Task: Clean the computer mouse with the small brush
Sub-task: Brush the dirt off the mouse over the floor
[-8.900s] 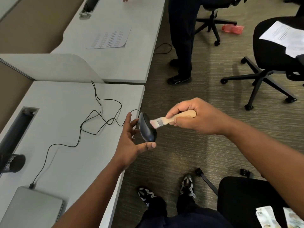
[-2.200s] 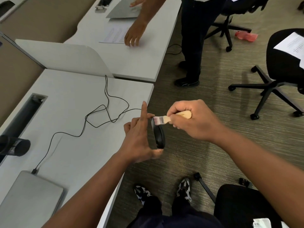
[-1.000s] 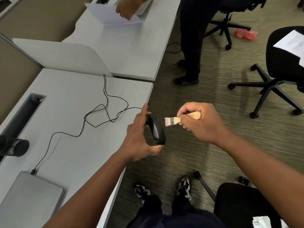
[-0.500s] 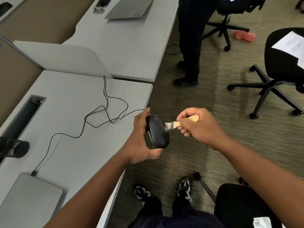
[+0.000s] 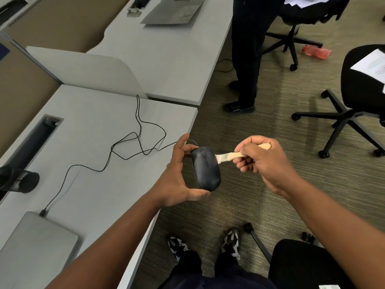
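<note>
Grey desks run along the left side of the room, the near desk [image 5: 87,142] parted from the far desk [image 5: 166,59] by a low pale divider panel [image 5: 83,69], and striped olive carpet [image 5: 239,126] covers the floor to the right. On the near desk lie a closed grey laptop [image 5: 31,247], a dark cylindrical object [image 5: 18,181] at the left edge, and a recessed cable slot [image 5: 35,138]. A thin black cable [image 5: 129,140] loops loosely across the desktop from beside the laptop to the black computer mouse [image 5: 205,168], which is held off the desk edge, above the carpet. The left hand [image 5: 177,176] is clamped on the mouse, thumb under its near end and fingers behind its far end, buttons facing the camera. The right hand [image 5: 262,161] is closed around the wooden handle of the small brush [image 5: 227,157], whose pale bristles touch the mouse's upper right side. Another person's dark trousers [image 5: 248,49] stand by the far desk. A black office chair [image 5: 354,90] with papers on its seat stands at right.
</note>
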Demonstrator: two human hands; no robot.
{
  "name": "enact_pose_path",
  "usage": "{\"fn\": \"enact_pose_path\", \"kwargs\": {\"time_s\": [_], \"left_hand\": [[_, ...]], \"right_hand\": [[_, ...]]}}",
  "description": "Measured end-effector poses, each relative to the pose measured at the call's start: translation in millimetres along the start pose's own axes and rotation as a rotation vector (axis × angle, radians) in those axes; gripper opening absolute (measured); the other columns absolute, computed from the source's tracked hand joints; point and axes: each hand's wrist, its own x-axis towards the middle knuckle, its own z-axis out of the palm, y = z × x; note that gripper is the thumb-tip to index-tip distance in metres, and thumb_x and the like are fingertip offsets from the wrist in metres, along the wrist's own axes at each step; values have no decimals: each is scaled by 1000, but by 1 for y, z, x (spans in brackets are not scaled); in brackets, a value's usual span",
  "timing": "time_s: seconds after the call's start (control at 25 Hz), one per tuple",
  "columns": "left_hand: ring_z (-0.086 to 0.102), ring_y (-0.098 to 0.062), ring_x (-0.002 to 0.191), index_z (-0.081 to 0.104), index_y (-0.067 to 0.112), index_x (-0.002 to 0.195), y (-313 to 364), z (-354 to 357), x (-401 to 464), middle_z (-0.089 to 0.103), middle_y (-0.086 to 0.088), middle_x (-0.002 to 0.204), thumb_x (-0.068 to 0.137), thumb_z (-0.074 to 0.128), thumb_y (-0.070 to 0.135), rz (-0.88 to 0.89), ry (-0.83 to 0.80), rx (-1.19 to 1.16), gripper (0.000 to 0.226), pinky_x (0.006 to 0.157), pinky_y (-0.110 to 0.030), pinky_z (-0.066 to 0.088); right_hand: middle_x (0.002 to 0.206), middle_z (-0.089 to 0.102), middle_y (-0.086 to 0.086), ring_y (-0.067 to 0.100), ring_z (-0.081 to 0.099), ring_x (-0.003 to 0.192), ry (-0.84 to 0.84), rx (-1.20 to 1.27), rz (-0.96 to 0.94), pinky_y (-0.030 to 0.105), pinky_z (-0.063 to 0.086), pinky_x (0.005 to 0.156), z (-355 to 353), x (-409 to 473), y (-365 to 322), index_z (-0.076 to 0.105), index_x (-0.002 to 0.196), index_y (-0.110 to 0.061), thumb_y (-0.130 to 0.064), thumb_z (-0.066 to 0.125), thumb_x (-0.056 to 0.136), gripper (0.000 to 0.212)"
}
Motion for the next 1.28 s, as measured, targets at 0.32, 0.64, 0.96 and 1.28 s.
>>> {"fn": "enact_pose_path", "kwargs": {"time_s": [0.32, 0.64, 0.96, 1.28], "left_hand": [[29, -27, 157, 24, 74, 148, 9, 4, 0, -6, 33, 174, 51, 100, 62, 62, 149, 78, 123, 115, -52, 36], [40, -15, 148, -8, 60, 165, 4, 9, -1, 33, 44, 156, 53, 104, 50, -53, 136, 37, 159, 118, -55, 34], [25, 27, 132, -11, 66, 160, 6, 6, -7, 31, 51, 150, 55, 100, 47, -44, 88, 76, 154, 112, -48, 33], [22, 32, 128, -14, 66, 159, 2, 8, -10, 28, 56, 145, 56, 102, 45, -36, 79, 117, 156, 106, -43, 29]], "right_hand": [[71, 76, 7, 14, 65, 59, 46, -86, -142, 24, 53, 52, -2, -1, -13, 74, 87, -18, -7, 65, 93, 16], [55, 64, -9, 3, 49, 44, -82, -572, -426, 21, 36, 41, 27, 6, -34, 75, 86, -25, -20, 67, 96, 14], [59, 69, -4, 2, 52, 44, -154, -659, -372, 19, 38, 41, 33, 6, -40, 72, 74, -23, -16, 62, 93, 23], [54, 63, -7, 1, 52, 44, -144, -701, -393, 17, 35, 41, 40, 1, -32, 72, 80, -22, -15, 60, 97, 22]]}}
